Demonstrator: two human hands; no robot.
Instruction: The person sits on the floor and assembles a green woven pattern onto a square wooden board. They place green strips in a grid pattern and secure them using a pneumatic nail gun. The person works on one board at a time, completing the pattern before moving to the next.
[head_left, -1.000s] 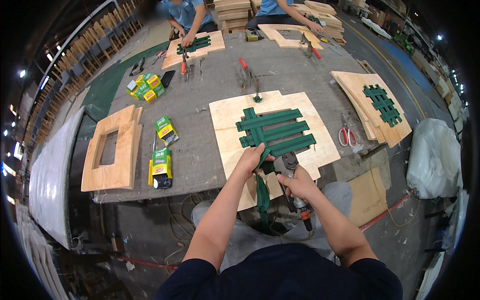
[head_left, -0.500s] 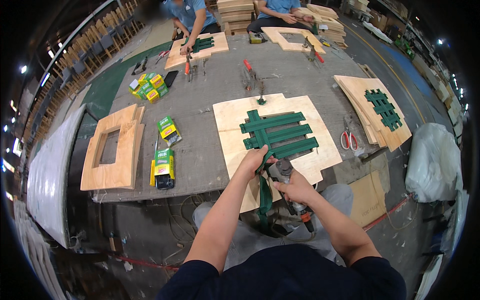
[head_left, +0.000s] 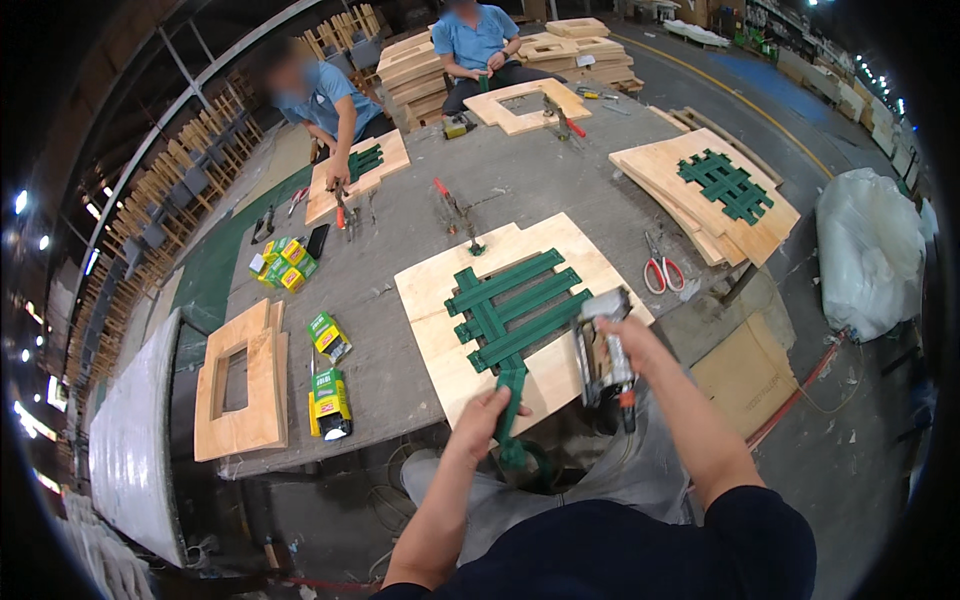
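A light plywood panel (head_left: 425, 283) lies in front of me with green webbing straps (head_left: 520, 292) laid across its opening, one strap crossing the others. The fingers of my left hand (head_left: 485, 418) are closed round the loose tail of that crossing strap (head_left: 511, 385), at the panel's near edge; the rest of it hangs toward my lap. My right hand (head_left: 634, 345) grips a grey pneumatic stapler (head_left: 603, 340), raised over the panel's right side. Its hose end hangs downward. At the panel's far edge a red-handled clamp (head_left: 460, 217) stands.
Yellow-green boxes (head_left: 285, 263) and a phone (head_left: 318, 240) lie left on the table (head_left: 370, 325). Wooden frames (head_left: 240, 390) are stacked at the left edge. Red-handled scissors (head_left: 662, 272) and a strapped panel stack (head_left: 720, 190) are on the right. Two people in blue shirts (head_left: 465, 42) sit opposite.
The stapler has moved right and up, away from the strap. My left hand has drawn back toward me with the strap's tail. The whole view has turned.
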